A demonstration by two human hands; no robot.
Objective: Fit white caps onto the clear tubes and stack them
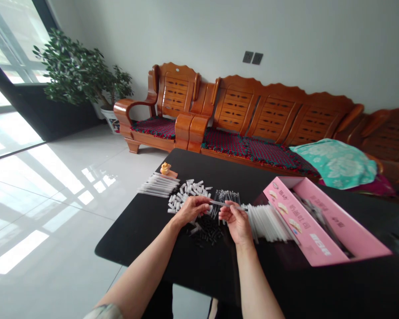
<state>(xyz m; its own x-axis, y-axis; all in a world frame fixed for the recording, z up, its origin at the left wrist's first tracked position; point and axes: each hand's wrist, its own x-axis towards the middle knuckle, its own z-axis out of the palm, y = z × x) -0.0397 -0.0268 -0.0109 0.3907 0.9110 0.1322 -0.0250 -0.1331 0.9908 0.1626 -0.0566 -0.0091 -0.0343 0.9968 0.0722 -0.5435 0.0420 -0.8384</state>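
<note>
My left hand (pixel 192 210) pinches one end of a slim translucent pen barrel (pixel 221 204), and the fingers of my right hand (pixel 236 221) close on its other end. The barrel lies level above the parts on the table. Beneath and beyond my left hand is a heap of white pen caps (pixel 176 203). Small black plugs (pixel 210 231) lie between my wrists. Behind my hands is a bunch of dark-tipped pen refills (pixel 228 195). Right of my right hand lies a stack of clear white pen barrels (pixel 269 223).
A row of white capped pens (pixel 158 185) lies at the table's far left, near a small orange figurine (pixel 166 169). A pink box (pixel 306 228) stands right on the black table (pixel 133 237). Beyond are a wooden sofa (pixel 236 106) and a potted plant (pixel 83 73).
</note>
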